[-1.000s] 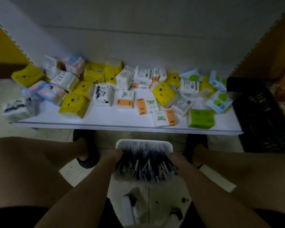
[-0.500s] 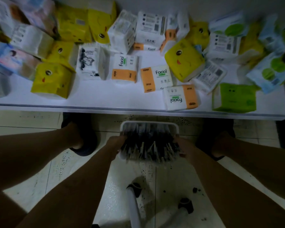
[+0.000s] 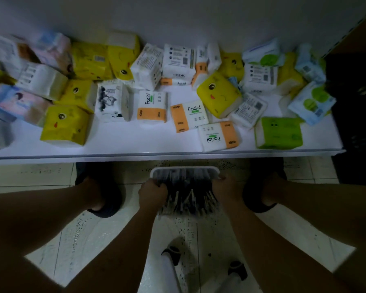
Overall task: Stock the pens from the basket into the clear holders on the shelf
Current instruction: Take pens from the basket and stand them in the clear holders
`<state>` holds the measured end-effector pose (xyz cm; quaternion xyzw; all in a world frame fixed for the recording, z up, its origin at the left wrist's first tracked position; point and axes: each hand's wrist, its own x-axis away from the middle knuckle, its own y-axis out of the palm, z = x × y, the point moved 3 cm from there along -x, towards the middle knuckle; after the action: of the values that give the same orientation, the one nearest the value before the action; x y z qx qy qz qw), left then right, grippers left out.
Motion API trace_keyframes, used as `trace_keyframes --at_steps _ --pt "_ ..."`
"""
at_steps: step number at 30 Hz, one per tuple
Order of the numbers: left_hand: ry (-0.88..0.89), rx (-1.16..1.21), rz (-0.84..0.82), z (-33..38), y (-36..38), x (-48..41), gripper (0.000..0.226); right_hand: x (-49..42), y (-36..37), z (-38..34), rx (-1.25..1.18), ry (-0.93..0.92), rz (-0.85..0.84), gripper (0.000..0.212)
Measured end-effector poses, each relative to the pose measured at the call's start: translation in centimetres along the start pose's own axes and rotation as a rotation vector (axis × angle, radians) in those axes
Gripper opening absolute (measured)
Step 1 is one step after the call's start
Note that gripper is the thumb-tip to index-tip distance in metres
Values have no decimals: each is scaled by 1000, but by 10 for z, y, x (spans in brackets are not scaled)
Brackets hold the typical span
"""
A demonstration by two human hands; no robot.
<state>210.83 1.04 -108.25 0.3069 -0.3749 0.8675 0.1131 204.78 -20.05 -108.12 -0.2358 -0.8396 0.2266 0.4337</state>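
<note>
A white basket [image 3: 184, 170] packed with several dark pens [image 3: 186, 193] hangs low between my knees, just in front of the shelf edge. My left hand [image 3: 152, 192] grips its left rim and my right hand [image 3: 226, 190] grips its right rim, fingers curled over the sides. The pens lie lengthwise, their light ends pointing toward me. No clear holders show on the white shelf [image 3: 135, 142] in this view.
Several tissue packs cover the shelf, among them a yellow pack [image 3: 65, 124], an orange-and-white Facial pack [image 3: 219, 139] and a green pack [image 3: 279, 133] near the front edge. A black crate [image 3: 355, 115] stands at the right. Stool legs [image 3: 173, 256] sit on the tiled floor below.
The view has swung down and closer to the shelf, then lifted a little. Both hands keep hold of the basket, which has stayed just below the shelf edge.
</note>
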Motion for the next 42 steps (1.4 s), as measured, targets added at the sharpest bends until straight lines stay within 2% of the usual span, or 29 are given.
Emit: trace_keyframes --at_steps 2,5,7,11,14,18,22,25,29,35,37,42 --pt "117 -116 -37 13 3 3 23 13 0 -15 66 -173 15 16" --pt "232 -289 -162 25 14 6 28 24 11 -25 171 -298 -111 16" --pt "250 -389 -215 27 21 7 24 27 21 -26 256 -317 -212 20" --pt "268 -501 -220 22 31 6 20 25 34 -16 343 -251 -259 23" --pt "236 -410 -202 16 37 1 17 20 42 -9 360 -202 -287 26" --pt "171 -246 -196 13 42 -8 21 14 50 -10 306 -152 -236 28" --pt "37 -180 -278 14 41 -10 15 12 56 -14 307 -89 -221 29" --pt "-46 -110 -351 18 35 -8 29 12 59 -17 276 -31 -275 17" --pt "-112 -81 -367 21 22 -5 25 19 47 -27 238 52 -358 34" --pt "-25 -95 -295 36 -4 35 41 49 17 -39 253 43 -296 33" --pt "17 -65 -284 43 -13 49 37 62 6 -42 211 -2 -286 26" --pt "126 129 -257 69 -50 83 25 93 -15 -67 9 -170 -215 32"
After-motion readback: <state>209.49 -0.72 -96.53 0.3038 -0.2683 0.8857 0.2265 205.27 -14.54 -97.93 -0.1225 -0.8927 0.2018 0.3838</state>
